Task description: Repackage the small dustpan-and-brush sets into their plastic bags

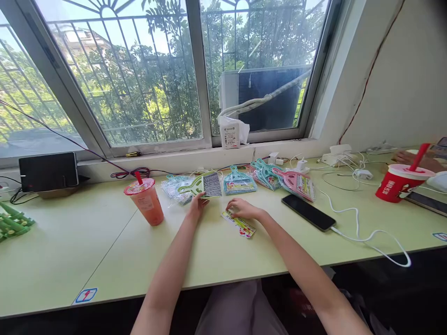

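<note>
My left hand (198, 204) grips the near edge of a green dustpan with a grey-bristled brush (211, 184), lifted slightly at the back middle of the table. To its right, my right hand (240, 208) has its fingers bent down on a printed yellow card (246, 227), one of a few overlapping cards lying on the table. A blue bagged dustpan set (239, 180) lies just behind the right hand. Further right are more bagged sets, teal (264, 173) and pink (298, 181). Other clear-bagged sets (177, 188) lie left of the green dustpan.
An orange drink cup (150, 204) stands left of my left arm. A black phone (308, 212) with a white cable lies right of my right hand. A red cup (394, 185) stands far right, near another person's hand (415, 159). A tablet (49, 172) leans at back left.
</note>
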Action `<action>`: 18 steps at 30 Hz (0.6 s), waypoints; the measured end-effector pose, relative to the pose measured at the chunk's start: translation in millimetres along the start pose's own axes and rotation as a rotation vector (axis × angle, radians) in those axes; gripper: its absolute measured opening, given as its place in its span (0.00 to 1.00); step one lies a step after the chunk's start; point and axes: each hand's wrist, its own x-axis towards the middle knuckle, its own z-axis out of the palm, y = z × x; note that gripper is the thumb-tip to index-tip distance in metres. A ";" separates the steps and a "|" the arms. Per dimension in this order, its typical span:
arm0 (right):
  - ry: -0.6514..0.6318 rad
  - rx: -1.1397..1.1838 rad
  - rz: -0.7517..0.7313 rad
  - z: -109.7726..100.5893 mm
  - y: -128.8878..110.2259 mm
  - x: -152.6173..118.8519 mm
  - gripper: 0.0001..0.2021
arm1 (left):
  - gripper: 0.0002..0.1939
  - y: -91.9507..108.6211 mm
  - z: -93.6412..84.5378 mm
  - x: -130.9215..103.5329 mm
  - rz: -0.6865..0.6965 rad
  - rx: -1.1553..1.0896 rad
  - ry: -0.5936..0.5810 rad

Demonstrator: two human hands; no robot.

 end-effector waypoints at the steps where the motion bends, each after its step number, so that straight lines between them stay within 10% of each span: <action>1: -0.011 0.014 -0.011 -1.2 0.3 0.1 0.16 | 0.10 -0.3 0.2 0.1 -0.002 -0.001 0.001; 18: -0.128 0.078 -0.073 -6.4 -2.9 -1.9 0.20 | 0.14 -0.3 4.0 -0.8 -0.021 -0.009 -0.011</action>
